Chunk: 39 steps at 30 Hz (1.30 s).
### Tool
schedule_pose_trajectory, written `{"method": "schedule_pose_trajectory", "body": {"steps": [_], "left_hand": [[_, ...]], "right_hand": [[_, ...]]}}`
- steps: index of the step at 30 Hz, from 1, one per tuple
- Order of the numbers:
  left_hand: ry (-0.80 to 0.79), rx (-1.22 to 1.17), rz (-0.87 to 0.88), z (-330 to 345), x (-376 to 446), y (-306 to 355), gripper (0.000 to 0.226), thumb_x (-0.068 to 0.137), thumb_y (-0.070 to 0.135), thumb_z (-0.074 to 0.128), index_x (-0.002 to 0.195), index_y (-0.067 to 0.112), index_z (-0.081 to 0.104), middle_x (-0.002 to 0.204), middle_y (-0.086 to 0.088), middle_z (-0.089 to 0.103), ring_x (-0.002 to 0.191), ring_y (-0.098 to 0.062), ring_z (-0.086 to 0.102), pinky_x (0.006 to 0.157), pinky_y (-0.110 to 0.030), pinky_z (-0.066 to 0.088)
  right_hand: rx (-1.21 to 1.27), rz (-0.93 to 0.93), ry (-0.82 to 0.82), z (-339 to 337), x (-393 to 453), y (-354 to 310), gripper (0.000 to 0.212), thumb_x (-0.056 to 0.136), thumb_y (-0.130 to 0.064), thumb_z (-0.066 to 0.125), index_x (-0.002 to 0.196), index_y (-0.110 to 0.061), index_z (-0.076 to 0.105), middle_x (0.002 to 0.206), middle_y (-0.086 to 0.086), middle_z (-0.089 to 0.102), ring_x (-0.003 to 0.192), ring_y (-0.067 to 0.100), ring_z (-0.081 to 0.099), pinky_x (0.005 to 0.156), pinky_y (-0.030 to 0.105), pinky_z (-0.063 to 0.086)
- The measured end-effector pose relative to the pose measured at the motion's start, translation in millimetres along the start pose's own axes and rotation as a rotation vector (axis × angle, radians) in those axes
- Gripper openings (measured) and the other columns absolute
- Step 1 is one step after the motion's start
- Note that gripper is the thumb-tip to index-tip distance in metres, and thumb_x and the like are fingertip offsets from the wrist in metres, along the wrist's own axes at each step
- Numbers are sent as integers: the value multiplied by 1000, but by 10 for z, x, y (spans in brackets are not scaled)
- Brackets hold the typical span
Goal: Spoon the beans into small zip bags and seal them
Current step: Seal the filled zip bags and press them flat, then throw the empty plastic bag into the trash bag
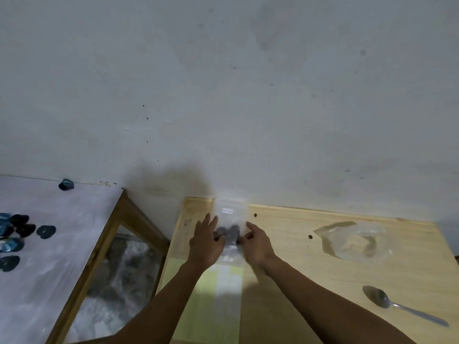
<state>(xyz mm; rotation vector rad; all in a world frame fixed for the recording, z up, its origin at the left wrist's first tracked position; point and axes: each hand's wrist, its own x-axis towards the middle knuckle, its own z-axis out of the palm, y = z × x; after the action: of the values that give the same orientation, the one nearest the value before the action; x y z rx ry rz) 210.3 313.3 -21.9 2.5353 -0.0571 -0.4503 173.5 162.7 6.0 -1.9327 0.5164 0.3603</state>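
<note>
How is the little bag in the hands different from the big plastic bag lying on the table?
The small zip bag is held between the left hand and right hand; the large plastic bag lies untouched on the wooden table. The small zip bag has dark beans and a white label; the large one looks crumpled and nearly empty. Both are clear plastic.
</note>
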Motion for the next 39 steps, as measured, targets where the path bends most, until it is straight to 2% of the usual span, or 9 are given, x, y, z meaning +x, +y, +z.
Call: {"method": "schedule_pose_trajectory", "body": {"steps": [4,6,10,16,21,24,27,32,39], "left_hand": [[24,46,0,22,-23,-29,64,94,36,53,151,30,25,162,-1,10,149,-31,2,118,-50,20],[124,115,106,22,-105,-24,59,93,35,55,147,30,33,161,-2,16,149,-32,5,116,-49,22],[281,129,420,70,-325,49,41,89,28,57,130,28,53,140,3,44,134,-22,37,106,-36,36],[27,108,713,320,-573,262,27,97,24,41,117,20,58,114,0,55,103,-17,49,89,-36,44],[-92,73,866,698,-637,304,31,91,17,50,119,11,60,123,-8,61,118,-23,54,101,-38,45],[-164,154,793,871,-648,409,51,93,28,48,141,14,41,152,-8,38,145,-25,26,120,-42,20],[-216,338,668,1019,-629,550,67,95,47,42,151,21,17,162,-5,9,150,-25,-5,121,-47,-2],[-286,494,600,1207,-639,588,88,89,64,40,154,19,0,161,-7,-17,146,-28,-23,117,-49,-15],[-365,510,495,1162,-682,689,92,89,66,41,152,25,-11,156,0,-30,142,-21,-33,118,-47,-16]], "right_hand": [[-58,-71,89,-140,52,31,35,97,-14,53,130,-5,57,78,0,61,76,17,60,72,22,47],[-171,-144,166,-244,155,93,32,94,-9,55,123,-1,62,94,8,64,85,20,62,79,19,46],[-467,-271,162,-349,417,191,25,81,-1,61,105,0,67,109,21,61,101,43,58,86,48,51],[-742,-391,49,-390,616,166,22,95,-12,44,103,-4,63,123,20,55,105,40,51,94,40,44],[-689,-311,-5,-543,581,186,23,98,-8,43,106,0,63,117,20,58,110,35,52,97,34,38],[-587,-235,20,-668,505,249,23,91,0,46,106,3,64,114,21,57,106,35,54,87,29,37],[-536,-177,71,-864,407,408,37,85,7,45,117,-1,61,120,18,50,109,33,52,88,25,38],[-692,-152,187,-1149,224,735,42,89,5,42,129,-4,53,127,15,44,115,32,47,100,40,45],[-846,-81,207,-1221,179,928,41,98,-2,32,139,-2,37,132,17,42,118,31,43,97,39,45]]}}
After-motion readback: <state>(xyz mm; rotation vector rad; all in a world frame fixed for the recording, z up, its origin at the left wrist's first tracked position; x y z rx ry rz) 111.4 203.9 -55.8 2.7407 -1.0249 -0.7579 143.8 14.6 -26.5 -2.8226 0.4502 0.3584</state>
